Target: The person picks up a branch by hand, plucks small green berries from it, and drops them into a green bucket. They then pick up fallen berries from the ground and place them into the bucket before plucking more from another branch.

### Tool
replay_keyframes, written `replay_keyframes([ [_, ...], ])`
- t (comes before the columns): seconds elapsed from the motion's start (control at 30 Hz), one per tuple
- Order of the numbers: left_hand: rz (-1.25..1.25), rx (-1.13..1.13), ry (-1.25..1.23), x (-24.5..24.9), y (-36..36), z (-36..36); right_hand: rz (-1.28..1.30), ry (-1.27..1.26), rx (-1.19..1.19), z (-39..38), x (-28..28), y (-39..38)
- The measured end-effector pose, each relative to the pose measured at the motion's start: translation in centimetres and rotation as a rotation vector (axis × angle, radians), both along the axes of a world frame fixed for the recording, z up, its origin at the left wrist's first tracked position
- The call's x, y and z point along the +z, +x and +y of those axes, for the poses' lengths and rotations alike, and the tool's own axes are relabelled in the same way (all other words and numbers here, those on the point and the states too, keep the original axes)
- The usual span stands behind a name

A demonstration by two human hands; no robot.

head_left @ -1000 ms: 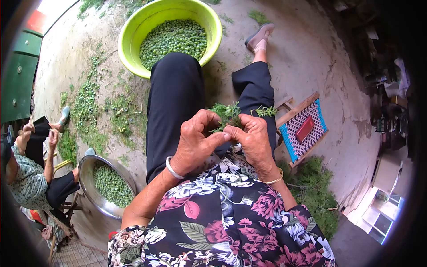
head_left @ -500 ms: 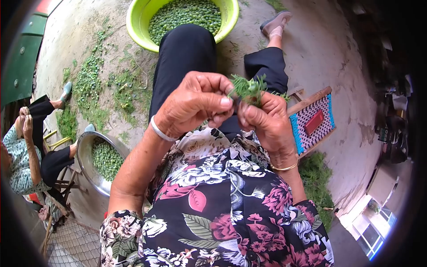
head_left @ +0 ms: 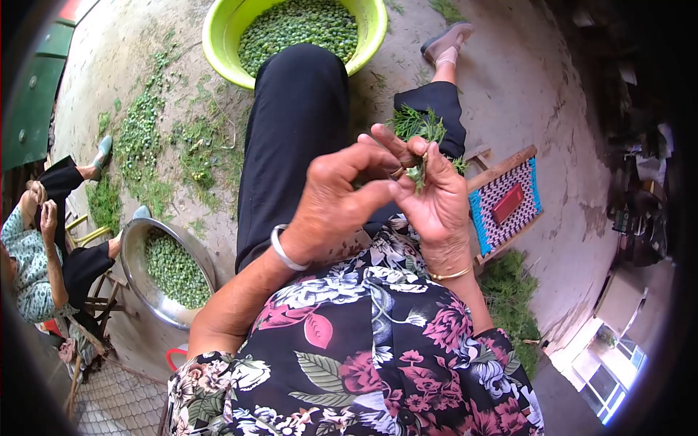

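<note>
A green feathery sprig [head_left: 420, 127] with small round green cones stands up from my right hand [head_left: 442, 203], whose thumb and fingers are closed round its stem. My left hand [head_left: 338, 196], with a pale bangle at the wrist, meets it from the side. Its fingers curl in against the sprig, and its thumb touches near the right palm. Whatever lies between the left fingertips is mostly hidden. Beyond my knee, a lime-green basin [head_left: 222, 54] holds many small green cones.
A metal basin [head_left: 133, 247] of green cones stands at left, near a seated person [head_left: 36, 269]. Loose cones and greenery [head_left: 145, 138] litter the floor. On the right, a woven stool [head_left: 523, 185] bears a red object [head_left: 507, 203]; a heap of sprigs [head_left: 509, 291] lies close by.
Both hands have drawn closer together. My left hand has moved right and turned over toward my right hand, which has tilted upright with the sprig still in it.
</note>
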State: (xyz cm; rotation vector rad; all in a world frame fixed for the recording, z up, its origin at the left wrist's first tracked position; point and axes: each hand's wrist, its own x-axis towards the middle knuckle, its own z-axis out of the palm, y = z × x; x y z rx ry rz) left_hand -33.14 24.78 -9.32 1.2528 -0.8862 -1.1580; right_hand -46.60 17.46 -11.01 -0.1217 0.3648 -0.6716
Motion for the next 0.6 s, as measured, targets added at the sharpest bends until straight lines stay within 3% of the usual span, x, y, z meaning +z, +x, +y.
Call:
replay_keyframes([
  [0.07,-0.200,-0.031,0.070,0.1,-0.9,0.0,0.111,-0.116,-0.011,0.4,0.1,0.3],
  [0.23,-0.315,0.018,-0.006,-1.7,-1.1,-0.1,0.315,-0.202,0.052,0.9,0.3,-0.1],
  [0.3,-0.358,0.100,-0.044,-2.0,-1.0,0.0,0.597,-0.490,0.065,1.2,0.9,-0.3],
  [0.4,-0.477,0.018,-0.012,-1.6,0.0,0.3,0.784,-0.622,0.074,1.2,1.2,-0.1],
  [0.6,-0.396,-0.115,0.009,-0.5,2.0,0.0,0.995,-0.840,0.110,1.1,0.7,0.1],
])
